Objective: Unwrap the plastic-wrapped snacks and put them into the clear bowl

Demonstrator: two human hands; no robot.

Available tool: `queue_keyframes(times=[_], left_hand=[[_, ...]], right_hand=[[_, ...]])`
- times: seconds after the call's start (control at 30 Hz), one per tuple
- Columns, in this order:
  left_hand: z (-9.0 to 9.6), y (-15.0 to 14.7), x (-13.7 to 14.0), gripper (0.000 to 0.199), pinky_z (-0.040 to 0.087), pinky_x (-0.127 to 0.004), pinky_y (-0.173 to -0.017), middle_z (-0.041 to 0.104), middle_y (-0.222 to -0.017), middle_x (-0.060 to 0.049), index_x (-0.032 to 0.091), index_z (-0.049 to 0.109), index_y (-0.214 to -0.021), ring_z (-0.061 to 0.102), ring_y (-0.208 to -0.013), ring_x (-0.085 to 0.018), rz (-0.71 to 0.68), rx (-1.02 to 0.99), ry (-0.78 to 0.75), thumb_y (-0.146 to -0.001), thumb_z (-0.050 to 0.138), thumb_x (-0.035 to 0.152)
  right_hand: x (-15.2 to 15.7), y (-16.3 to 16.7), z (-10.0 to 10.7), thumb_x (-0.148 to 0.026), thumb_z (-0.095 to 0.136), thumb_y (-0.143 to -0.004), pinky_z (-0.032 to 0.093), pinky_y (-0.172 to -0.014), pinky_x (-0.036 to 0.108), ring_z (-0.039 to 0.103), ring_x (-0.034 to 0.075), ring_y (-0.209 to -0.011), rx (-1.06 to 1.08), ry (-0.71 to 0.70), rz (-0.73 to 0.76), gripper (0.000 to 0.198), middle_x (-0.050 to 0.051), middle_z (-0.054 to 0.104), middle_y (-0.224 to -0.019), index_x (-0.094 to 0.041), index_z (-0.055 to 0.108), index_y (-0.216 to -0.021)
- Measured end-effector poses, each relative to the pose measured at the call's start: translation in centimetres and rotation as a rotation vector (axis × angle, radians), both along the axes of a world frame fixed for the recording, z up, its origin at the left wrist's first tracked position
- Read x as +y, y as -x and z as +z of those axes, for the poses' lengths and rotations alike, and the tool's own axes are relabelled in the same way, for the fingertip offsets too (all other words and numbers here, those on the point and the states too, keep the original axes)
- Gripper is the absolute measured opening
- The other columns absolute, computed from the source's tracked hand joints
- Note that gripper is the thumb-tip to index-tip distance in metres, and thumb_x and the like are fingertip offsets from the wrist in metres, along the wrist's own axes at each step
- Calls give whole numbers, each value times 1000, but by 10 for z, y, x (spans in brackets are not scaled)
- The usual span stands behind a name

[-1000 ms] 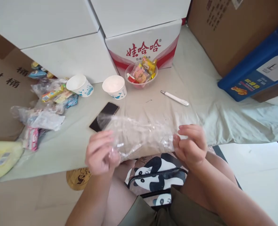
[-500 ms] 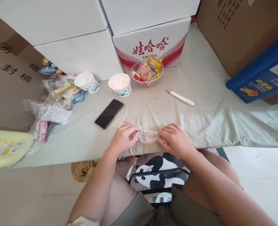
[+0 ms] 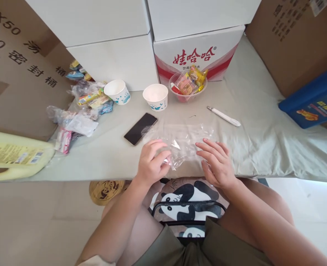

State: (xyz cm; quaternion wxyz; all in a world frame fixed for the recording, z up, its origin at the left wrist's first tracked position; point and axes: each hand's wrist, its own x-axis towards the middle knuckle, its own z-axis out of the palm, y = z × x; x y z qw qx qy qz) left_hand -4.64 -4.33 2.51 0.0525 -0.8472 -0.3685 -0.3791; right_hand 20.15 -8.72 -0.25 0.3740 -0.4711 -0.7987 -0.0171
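Note:
A clear plastic bag (image 3: 184, 142) lies loosely spread on the cloth near the table's front edge, its far left corner over part of the phone. My left hand (image 3: 153, 160) is curled at the bag's near left side, with some of the film between thumb and fingers. At the bag's right side is my right hand (image 3: 217, 160), its fingers spread and holding nothing. The black phone (image 3: 141, 128) lies just beyond my left hand. A white utility knife (image 3: 223, 116) rests farther back on the right.
Behind stand two paper cups (image 3: 155, 96) and a clear bowl (image 3: 177, 96) of wrapped snacks, before a white carton (image 3: 163, 51). Crumpled wrappers (image 3: 82, 123) and a yellow jug (image 3: 19, 155) are on the left; a blue box (image 3: 313, 99) is at right.
The bag was bunched between both hands; now it is spread out flatter and wider. My right hand has let go and opened. The view has shifted a little to the left.

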Motion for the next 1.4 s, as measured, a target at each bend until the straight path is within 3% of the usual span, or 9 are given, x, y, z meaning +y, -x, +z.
queue_keyframes(times=[0.13, 0.3, 0.47, 0.6, 0.8, 1.0, 1.13, 1.23, 1.4], left_hand=[[-5, 8, -2, 16, 57, -41, -92, 70, -111, -10, 20, 70, -87, 66, -104, -23, -92, 158, 395, -86, 55, 14], [-7, 20, 1, 12, 46, -49, -113, 61, -139, -12, 19, 68, -84, 50, -139, -31, -105, 251, 700, -88, 57, 21], [-5, 26, 8, 9, 44, -50, -114, 67, -132, -11, 20, 67, -89, 54, -136, -31, -96, 159, 814, -84, 59, 22], [-7, 24, 13, 12, 50, -46, -105, 75, -112, -10, 20, 64, -80, 66, -120, -29, -73, -142, 983, -85, 60, 31], [-11, 12, 23, 31, 55, -33, -84, 73, -80, -4, 19, 61, -79, 73, -89, -21, 28, -832, 1152, -72, 78, 44], [-2, 2, 27, 40, 54, -26, -73, 70, -77, 2, 22, 59, -99, 71, -76, -14, 76, -1159, 1246, -68, 80, 36], [-5, 0, 22, 67, 54, -27, -73, 74, -95, -4, 25, 47, -130, 73, -86, -17, 9, -925, 1343, -71, 78, 31], [-15, 0, 23, 67, 49, -26, -58, 73, -89, -2, 25, 40, -140, 66, -61, -13, 131, -698, 1265, -80, 68, 29], [-24, 3, 26, 62, 54, -34, -68, 73, -90, -2, 24, 45, -143, 64, -62, -16, 286, -242, 1013, -83, 62, 22]], right_hand=[[3, 1, -9, -19, 41, -97, 49, -101, 46, 64, 26, -124, -87, 216, 165, 35, 11, 71, -130, -20, 60, -127], [1, -4, -18, -27, 39, -103, 36, -114, 57, 57, 30, -134, -282, 330, 51, 34, 8, 66, -139, -23, 65, -124], [2, -24, -19, -31, 42, -101, 40, -112, 50, 73, 21, -83, -77, 269, -99, 34, 4, 78, -87, -22, 68, -81], [7, -42, -21, -37, 49, -98, 41, -113, 51, 66, 16, -60, 253, 304, -206, 39, -2, 70, -64, -24, 63, -64], [13, -46, -17, -48, 57, -92, 37, -115, 56, 72, 26, -102, 661, 438, -285, 36, 3, 75, -80, -24, 68, -67], [14, -39, -6, -58, 55, -93, 51, -65, 33, 61, 17, -59, 875, 516, -352, 43, -1, 60, -57, -23, 58, -68], [15, -38, -2, -54, 52, -94, 44, -55, 30, 52, 14, -48, 796, 580, -445, 37, -2, 57, -54, -23, 54, -73], [15, -41, -3, -41, 53, -90, 47, -59, 33, 52, 14, -49, 601, 603, -506, 19, 0, 66, -72, -23, 59, -94], [14, -44, -14, -31, 55, -84, 52, -77, 46, 65, 24, -79, 165, 521, -552, 47, 12, 65, -119, -24, 54, -131]])
